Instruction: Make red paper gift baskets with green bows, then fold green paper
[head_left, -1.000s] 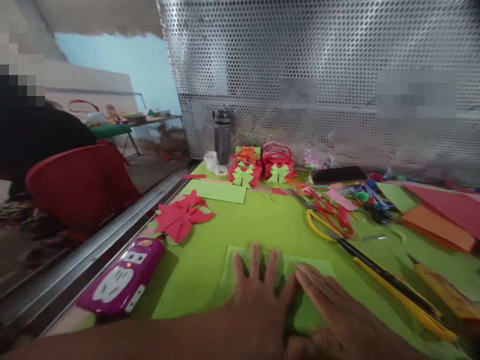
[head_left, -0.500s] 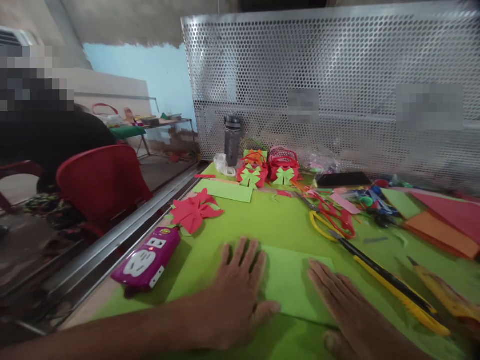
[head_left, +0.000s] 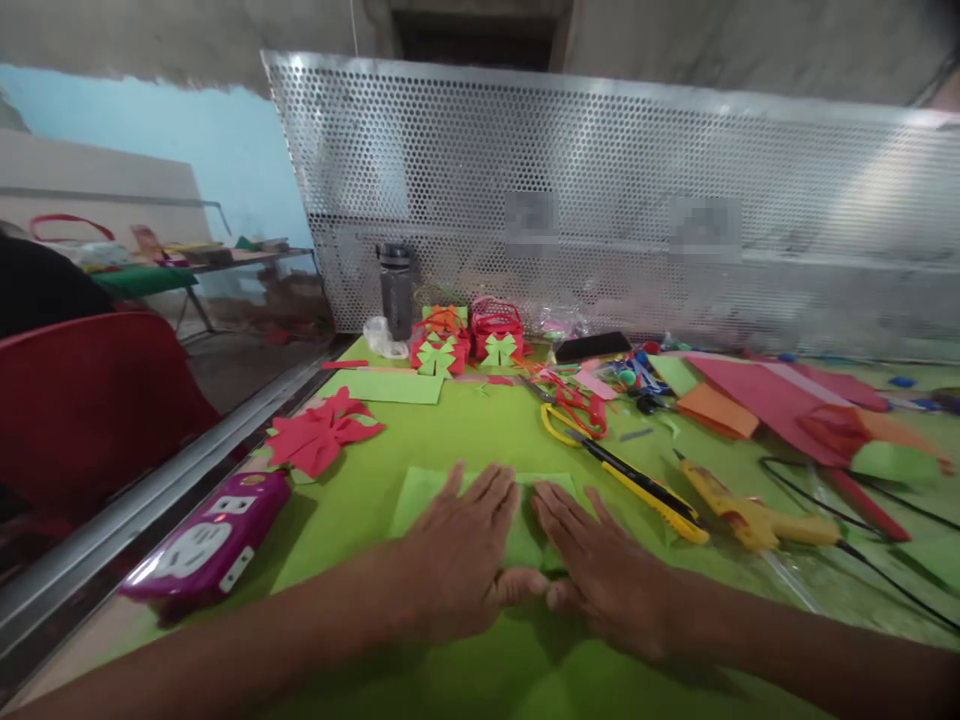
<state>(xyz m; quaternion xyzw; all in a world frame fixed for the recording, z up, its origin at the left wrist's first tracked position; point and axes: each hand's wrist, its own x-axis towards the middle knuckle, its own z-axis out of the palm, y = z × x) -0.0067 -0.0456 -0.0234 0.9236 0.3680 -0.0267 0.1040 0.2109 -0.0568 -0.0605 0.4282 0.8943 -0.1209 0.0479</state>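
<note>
Both hands lie flat, fingers spread and holding nothing, on a green paper sheet (head_left: 420, 490) near the front of the green tabletop (head_left: 480, 440); the left hand (head_left: 465, 555) and right hand (head_left: 600, 570) touch at the thumbs. Left of the sheet sit a purple power strip (head_left: 202, 545) and a red paper flower (head_left: 319, 440). Right of it lie a yellow utility knife (head_left: 645, 485) and a yellow glue gun (head_left: 742, 515); beyond it, scissors (head_left: 574, 415), red paper baskets (head_left: 469, 335) and a grey bottle (head_left: 396, 290). A perforated metal screen (head_left: 600, 200) backs the tabletop. A red chair (head_left: 90, 400) is cut off at the left edge. The small scraps beyond the scissors are blurred
</note>
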